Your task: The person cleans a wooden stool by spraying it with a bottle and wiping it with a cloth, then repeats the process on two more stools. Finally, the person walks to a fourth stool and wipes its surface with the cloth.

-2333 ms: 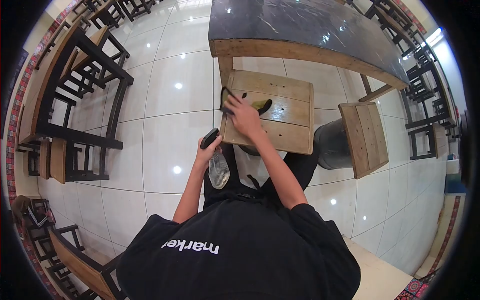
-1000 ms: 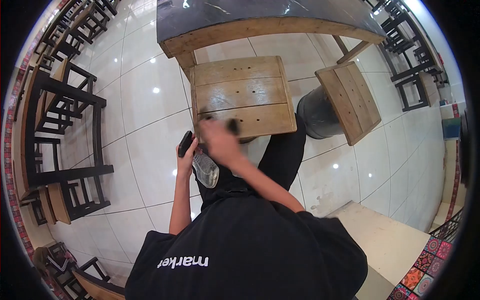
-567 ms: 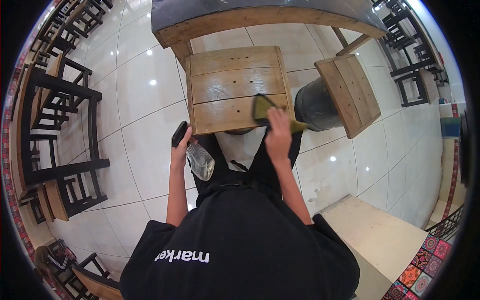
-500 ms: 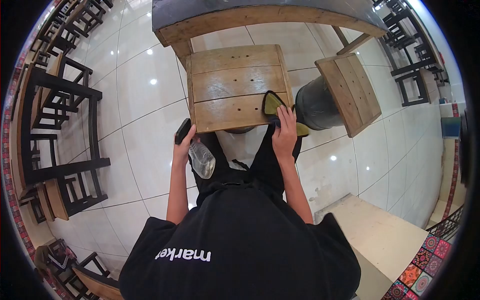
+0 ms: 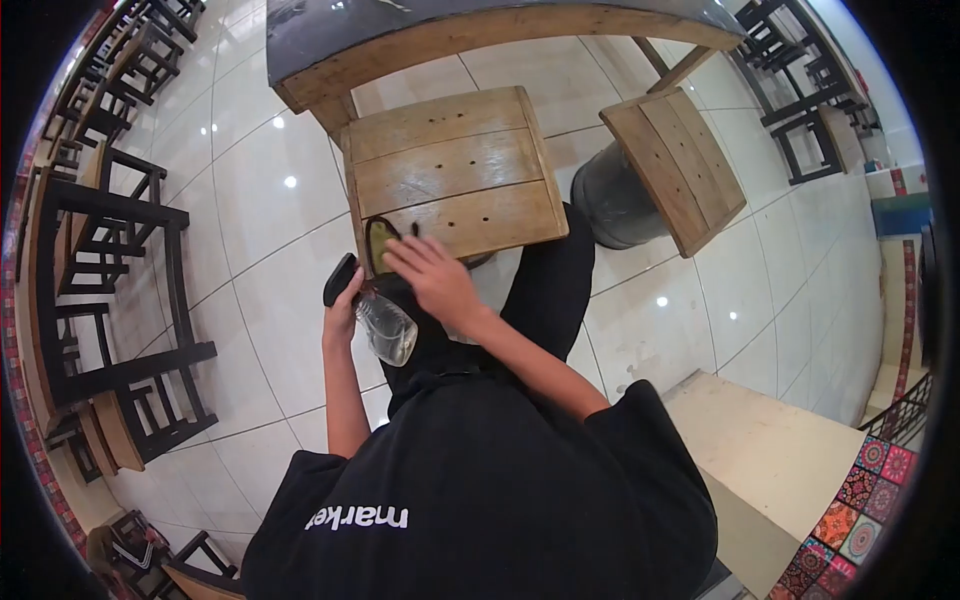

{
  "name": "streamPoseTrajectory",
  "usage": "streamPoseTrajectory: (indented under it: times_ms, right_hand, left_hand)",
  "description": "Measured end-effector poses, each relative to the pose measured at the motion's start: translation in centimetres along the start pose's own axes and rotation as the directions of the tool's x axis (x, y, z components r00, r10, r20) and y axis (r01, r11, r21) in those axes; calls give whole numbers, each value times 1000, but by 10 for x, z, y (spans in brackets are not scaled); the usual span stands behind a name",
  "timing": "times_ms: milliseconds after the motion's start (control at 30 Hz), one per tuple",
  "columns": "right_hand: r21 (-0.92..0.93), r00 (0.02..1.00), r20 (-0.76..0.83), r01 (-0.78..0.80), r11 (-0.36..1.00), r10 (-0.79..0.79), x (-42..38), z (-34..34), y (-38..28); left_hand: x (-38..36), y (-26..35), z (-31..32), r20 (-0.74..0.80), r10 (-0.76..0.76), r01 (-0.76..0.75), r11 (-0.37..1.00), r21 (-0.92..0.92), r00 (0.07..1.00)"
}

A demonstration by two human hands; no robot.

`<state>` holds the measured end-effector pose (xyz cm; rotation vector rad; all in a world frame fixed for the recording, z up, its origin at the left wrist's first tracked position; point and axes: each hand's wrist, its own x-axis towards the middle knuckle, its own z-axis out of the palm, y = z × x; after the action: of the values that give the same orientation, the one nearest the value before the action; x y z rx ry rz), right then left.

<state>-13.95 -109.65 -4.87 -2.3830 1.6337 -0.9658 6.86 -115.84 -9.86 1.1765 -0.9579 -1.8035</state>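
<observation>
My left hand (image 5: 343, 305) is wrapped round the neck of a spray bottle (image 5: 388, 330) with a black head and a clear body, tilted beside the stool's near left corner. Under the fingers of my right hand (image 5: 440, 285) lies a yellow-green cloth (image 5: 381, 244) with a dark edge, pressed on the near left part of a wooden stool top (image 5: 450, 165). Part of the cloth is hidden by that hand. The plank top has several dark holes and a wet-looking shine.
Beyond the stool stands a dark-topped wooden table (image 5: 500, 18). At the right, a second wooden seat (image 5: 685, 165) tilts against a dark round bucket-like base (image 5: 620, 200). Black-framed furniture (image 5: 120, 375) lines the left. A pale ledge (image 5: 755, 455) is at the lower right.
My right hand has slid the cloth leftward along the stool's near edge, from the right corner to the left. The left hand still holds the spray bottle. The view has shifted slightly.
</observation>
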Motion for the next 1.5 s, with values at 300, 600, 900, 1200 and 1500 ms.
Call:
streamPoseTrajectory:
  times_ms: [300,600,900,1200,1500]
  right_hand:
    - [-32,798,-416,-491,871,435,-82,-68,81]
    - [14,735,-354,-615,789,579,36,-74,198]
    - [-91,827,-291,-524,847,481,102,-65,243]
    - [-238,855,-18,-507,828,518,-25,-104,130]
    - [-116,870,-154,-486,866,468,61,-71,252]
  left_hand:
    - [-5,13,25,15,44,-45,996,79,999]
    - [-7,15,34,-85,55,-46,994,103,995]
    - [-9,14,38,-129,106,-92,990,110,986]
    - [3,13,41,-148,77,-65,994,88,986]
    - [6,20,46,-107,125,-97,967,235,986]
